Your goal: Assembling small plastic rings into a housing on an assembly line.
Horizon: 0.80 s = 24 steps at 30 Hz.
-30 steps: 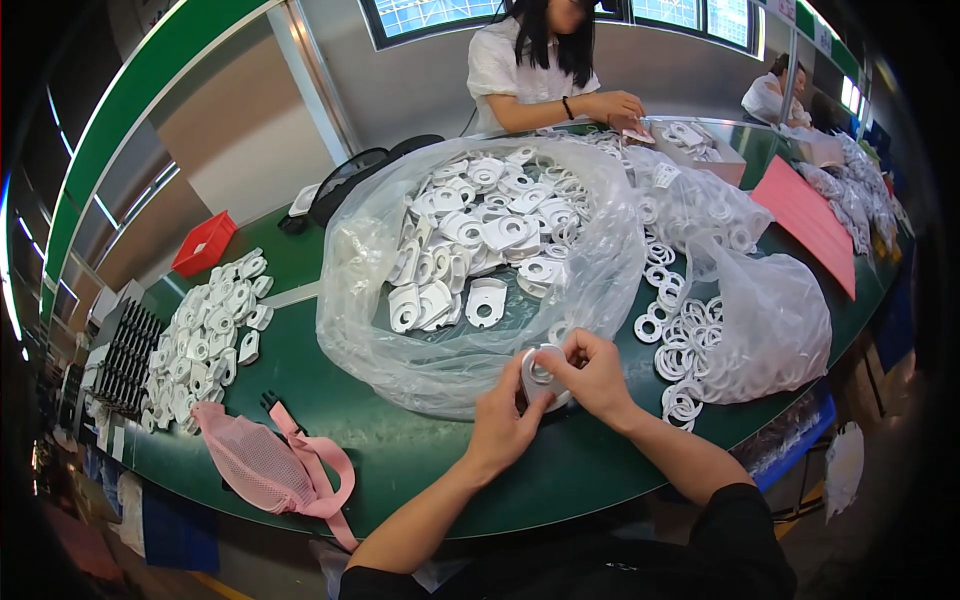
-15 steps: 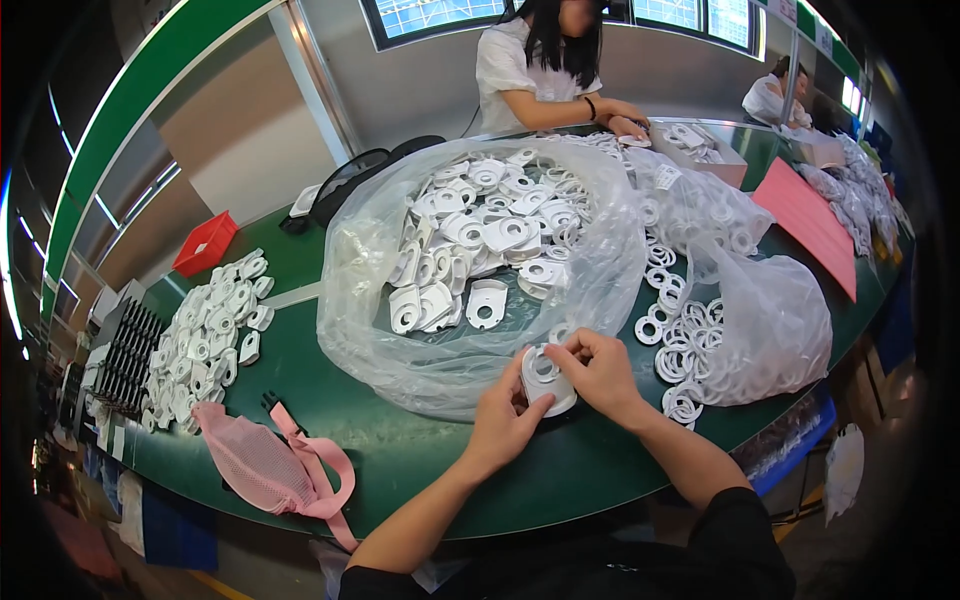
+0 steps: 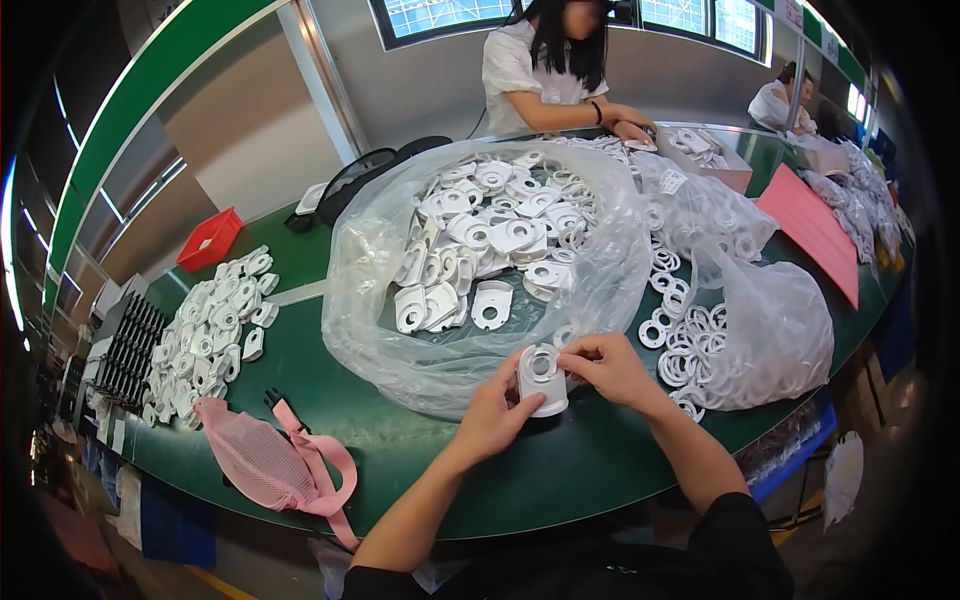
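My left hand [image 3: 488, 415] grips a white plastic cover plate [image 3: 545, 392] by its edge, thumb across its lower front. The plate has one rounded end with a round hole. Over that hole sits a white ring [image 3: 543, 363], slightly tilted. My right hand [image 3: 615, 372] pinches the ring's right side between thumb and forefinger. Just beyond my hands lies a wide-open clear plastic bag [image 3: 365, 345], with a heap of similar white plates [image 3: 470, 235] and some rings in it. Loose white rings [image 3: 690, 345] lie right of my right hand, spilling from another clear bag [image 3: 775, 325].
A second pile of white parts [image 3: 215, 320] is on the left, near a red tray [image 3: 208, 240] and black stacked racks [image 3: 125, 345]. A pink mesh bag [image 3: 255, 460] lies at the near left edge. Across the green table [image 3: 400, 460], a co-worker [image 3: 545, 80] handles parts beside a box [image 3: 725, 170].
The plate has turned more upright and faces me. My right hand has shifted from over its top to the ring's right edge. The view has moved slightly.
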### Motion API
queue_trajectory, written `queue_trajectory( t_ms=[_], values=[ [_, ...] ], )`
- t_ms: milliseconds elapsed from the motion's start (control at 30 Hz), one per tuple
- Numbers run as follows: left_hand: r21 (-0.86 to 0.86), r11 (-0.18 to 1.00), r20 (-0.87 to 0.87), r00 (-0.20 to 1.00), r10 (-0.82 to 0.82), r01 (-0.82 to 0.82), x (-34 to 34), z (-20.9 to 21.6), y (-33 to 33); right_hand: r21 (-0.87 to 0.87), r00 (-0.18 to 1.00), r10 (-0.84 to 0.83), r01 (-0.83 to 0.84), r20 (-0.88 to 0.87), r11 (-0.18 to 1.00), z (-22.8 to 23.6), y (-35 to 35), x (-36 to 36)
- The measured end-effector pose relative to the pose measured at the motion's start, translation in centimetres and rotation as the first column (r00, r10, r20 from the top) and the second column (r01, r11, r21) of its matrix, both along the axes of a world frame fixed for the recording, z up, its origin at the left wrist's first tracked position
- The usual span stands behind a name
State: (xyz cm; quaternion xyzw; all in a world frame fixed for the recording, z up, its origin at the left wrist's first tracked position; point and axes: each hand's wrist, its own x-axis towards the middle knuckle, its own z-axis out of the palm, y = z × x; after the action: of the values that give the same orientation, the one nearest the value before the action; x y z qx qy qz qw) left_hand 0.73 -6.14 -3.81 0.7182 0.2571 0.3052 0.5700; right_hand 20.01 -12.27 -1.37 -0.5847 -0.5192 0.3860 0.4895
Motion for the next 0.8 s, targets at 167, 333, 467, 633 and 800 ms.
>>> queue_trajectory(
  t_ms=[167, 333, 467, 633, 800],
  values=[
    [-0.071, 0.994, -0.217, 0.974, 0.061, -0.079, -1.9, 1.2, 3.6, 0.128, 0.963, -0.152, 0.126, 0.224, 0.984, 0.7, 0.0, 1.2],
    [-0.191, 0.650, 0.497, 0.499, 0.710, -0.735, -7.3, 7.1, 10.6, -0.162, 0.786, -0.031, 0.165, 0.617, 0.973, 2.6, -1.9, 5.6],
    [-0.409, 0.571, 0.643, 0.218, 0.734, -0.712, -14.5, 7.6, 16.4, -0.093, 0.611, -0.002, 0.123, 0.792, 0.988, 1.0, -1.6, 5.0],
    [-0.168, 0.683, 0.437, 0.567, 0.698, -0.711, -10.8, 7.2, 14.8, 0.211, 0.731, -0.092, -0.072, 0.676, 0.975, -0.2, -0.1, 3.4],
    [0.576, 0.687, -0.046, 0.822, 0.568, -0.443, -5.9, 3.3, 14.3, 0.359, 0.602, -0.266, -0.037, 0.753, 0.933, -2.3, 1.0, 1.5]
  ],
)
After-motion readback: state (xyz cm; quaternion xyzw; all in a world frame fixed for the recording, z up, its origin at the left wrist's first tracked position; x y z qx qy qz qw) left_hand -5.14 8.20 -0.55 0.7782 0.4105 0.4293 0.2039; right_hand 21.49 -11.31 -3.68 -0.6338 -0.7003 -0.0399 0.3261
